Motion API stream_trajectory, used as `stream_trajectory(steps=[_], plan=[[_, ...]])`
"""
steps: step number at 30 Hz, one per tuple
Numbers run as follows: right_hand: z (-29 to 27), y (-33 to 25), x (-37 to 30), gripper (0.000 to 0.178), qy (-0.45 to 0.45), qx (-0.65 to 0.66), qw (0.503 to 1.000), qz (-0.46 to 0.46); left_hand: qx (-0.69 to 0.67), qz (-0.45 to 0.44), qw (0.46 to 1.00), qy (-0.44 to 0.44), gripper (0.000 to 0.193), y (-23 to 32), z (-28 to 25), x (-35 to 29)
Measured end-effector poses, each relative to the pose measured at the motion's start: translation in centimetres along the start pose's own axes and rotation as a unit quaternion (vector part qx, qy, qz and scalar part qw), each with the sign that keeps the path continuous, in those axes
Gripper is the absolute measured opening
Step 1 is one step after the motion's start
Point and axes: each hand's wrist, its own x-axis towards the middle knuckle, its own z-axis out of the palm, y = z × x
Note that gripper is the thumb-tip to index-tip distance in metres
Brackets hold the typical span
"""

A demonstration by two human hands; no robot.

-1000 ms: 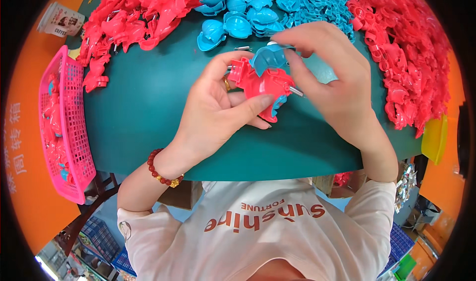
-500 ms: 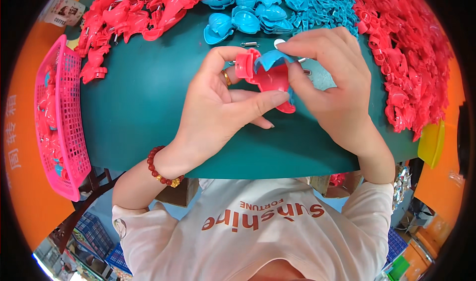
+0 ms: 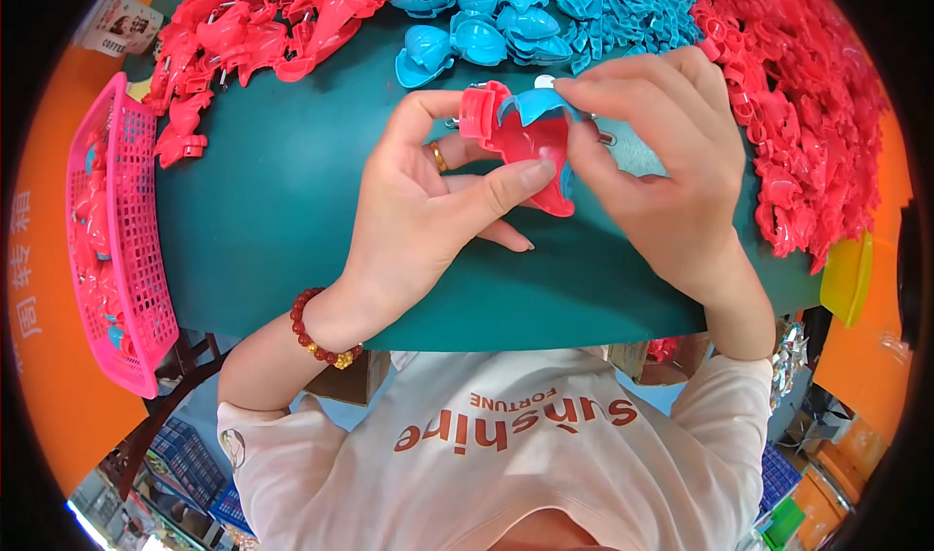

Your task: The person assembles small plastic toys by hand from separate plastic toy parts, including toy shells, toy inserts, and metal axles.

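Over the dark green tabletop, my left hand grips a hollow red plastic shell, its thumb pressed along the lower edge and its open side facing me. A square collar sticks out at the shell's upper left. My right hand pinches a blue plastic piece between thumb and fingers. That blue piece lies against the upper rim of the red shell, and more blue shows along the shell's right side. Whether the two are joined cannot be told. Behind the right fingertips a small white disc partly shows.
Blue plastic parts lie at the far middle, between a red heap at far left and a larger red heap at right. A pink basket of red and blue pieces stands left. A yellow tray is at right.
Both hands keep their grips and have shifted only slightly. The red shell has moved a little up and left, with the blue piece still against its rim.
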Motion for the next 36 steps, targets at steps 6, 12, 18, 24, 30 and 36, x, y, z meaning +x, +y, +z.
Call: stream_trajectory(steps=[6, 12, 18, 24, 30, 36], plan=[[0.2, -0.2, 0.1, 0.031, 0.011, -0.032, 0.999, -0.034, 0.018, 0.024, 0.999, 0.014, 0.041, -0.2, 0.1, -0.1], [0.6, 1.5, 0.2, 0.026, -0.026, 0.016, 0.998, -0.048, 0.037, 0.007, 0.999, 0.014, 0.038, -0.6, -0.3, 0.2], [0.4, 1.0, -0.3, 0.025, -0.110, 0.031, 0.993, -0.030, 0.049, -0.047, 0.998, 0.004, 0.036, -0.3, -1.0, 0.5], [-1.2, 0.9, -0.2, 0.031, -0.095, 0.136, 0.986, -0.018, -0.148, -0.199, 0.966, -0.079, 0.043, 2.1, -1.3, 1.2], [-1.4, 1.2, -1.6, 0.034, -0.154, 0.417, 0.896, 0.003, -0.087, -0.239, 0.928, -0.273, 0.056, -0.1, -3.0, 0.7], [-6.0, 5.0, -3.4, 0.038, -0.123, 0.187, 0.948, 0.225, -0.126, -0.221, 0.936, -0.243, 0.056, 0.0, -2.7, 0.6]])
